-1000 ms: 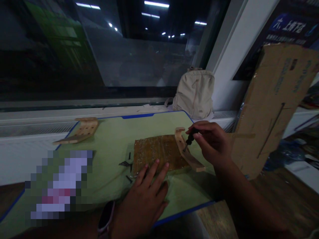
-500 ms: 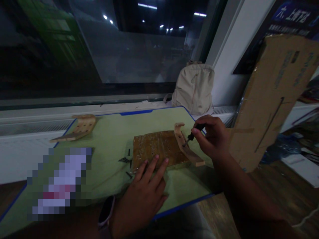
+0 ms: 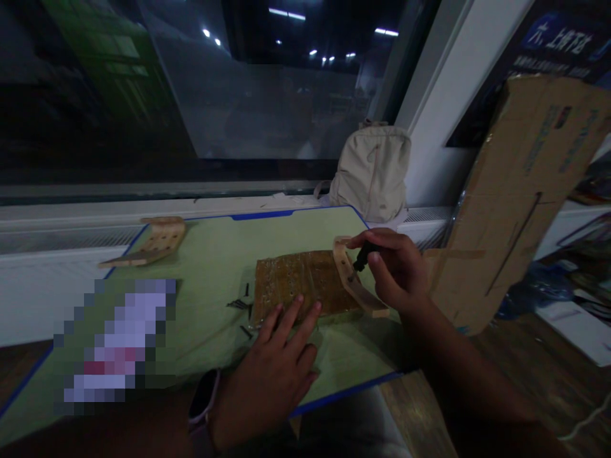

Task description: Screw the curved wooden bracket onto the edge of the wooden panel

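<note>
— Where do my hands sit?
— Centre of the frame. My left hand (image 3: pixel 277 375) lies flat, fingers spread, their tips pressing the near edge of the brown board (image 3: pixel 305 283) on the green mat (image 3: pixel 214 254). My right hand (image 3: pixel 396 270) pinches a small black screwdriver (image 3: pixel 361 256), its tip on the curved wooden piece (image 3: pixel 358 289) at the board's right edge.
— How does that piece handle?
— Light and stiff, I judge, and likely to slide; I'd take it by its long sides
</note>
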Demonstrator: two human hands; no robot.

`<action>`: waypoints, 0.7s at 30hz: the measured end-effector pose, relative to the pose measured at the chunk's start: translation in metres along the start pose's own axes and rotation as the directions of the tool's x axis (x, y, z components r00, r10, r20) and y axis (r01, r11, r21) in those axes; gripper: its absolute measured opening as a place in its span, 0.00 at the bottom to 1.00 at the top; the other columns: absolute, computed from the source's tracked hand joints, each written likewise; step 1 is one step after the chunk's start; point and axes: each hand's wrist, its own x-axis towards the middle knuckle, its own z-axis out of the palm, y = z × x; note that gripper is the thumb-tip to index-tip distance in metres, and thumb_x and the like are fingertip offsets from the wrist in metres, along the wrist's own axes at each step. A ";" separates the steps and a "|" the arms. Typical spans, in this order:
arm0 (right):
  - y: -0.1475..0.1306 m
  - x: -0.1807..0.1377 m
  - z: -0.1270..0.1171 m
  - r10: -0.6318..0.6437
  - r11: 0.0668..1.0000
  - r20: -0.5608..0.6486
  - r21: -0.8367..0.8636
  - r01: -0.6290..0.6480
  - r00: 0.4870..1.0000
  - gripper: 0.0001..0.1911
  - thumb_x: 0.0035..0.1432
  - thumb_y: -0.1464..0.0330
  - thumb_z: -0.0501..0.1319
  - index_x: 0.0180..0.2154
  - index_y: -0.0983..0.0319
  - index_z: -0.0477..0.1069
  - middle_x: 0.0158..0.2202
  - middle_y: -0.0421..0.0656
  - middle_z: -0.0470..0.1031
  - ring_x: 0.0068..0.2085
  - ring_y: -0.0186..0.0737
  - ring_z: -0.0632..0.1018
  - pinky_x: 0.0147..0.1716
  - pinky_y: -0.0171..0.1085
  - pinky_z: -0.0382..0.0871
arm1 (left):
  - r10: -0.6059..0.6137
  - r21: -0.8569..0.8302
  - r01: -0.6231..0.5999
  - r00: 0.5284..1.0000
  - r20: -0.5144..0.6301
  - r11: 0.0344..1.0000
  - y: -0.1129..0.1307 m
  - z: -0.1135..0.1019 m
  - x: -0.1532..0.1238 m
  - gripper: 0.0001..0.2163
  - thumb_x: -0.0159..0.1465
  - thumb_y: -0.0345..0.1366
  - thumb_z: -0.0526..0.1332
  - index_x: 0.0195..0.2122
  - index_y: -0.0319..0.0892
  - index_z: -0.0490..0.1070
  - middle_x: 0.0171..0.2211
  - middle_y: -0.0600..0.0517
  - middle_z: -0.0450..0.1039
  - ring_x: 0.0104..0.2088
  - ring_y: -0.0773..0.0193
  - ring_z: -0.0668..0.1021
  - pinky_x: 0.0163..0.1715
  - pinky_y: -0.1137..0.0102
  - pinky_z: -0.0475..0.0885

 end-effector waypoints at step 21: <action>-0.002 0.011 -0.017 0.157 0.957 0.328 0.183 -0.226 0.932 0.23 0.73 0.59 0.55 0.66 0.49 0.63 0.53 0.46 0.79 0.55 0.44 0.80 0.55 0.48 0.76 | 0.000 -0.015 0.000 1.000 0.031 1.000 -0.001 -0.001 0.002 0.16 0.64 0.48 0.71 0.39 0.44 0.68 0.72 0.39 0.56 0.73 0.39 0.54 0.71 0.51 0.36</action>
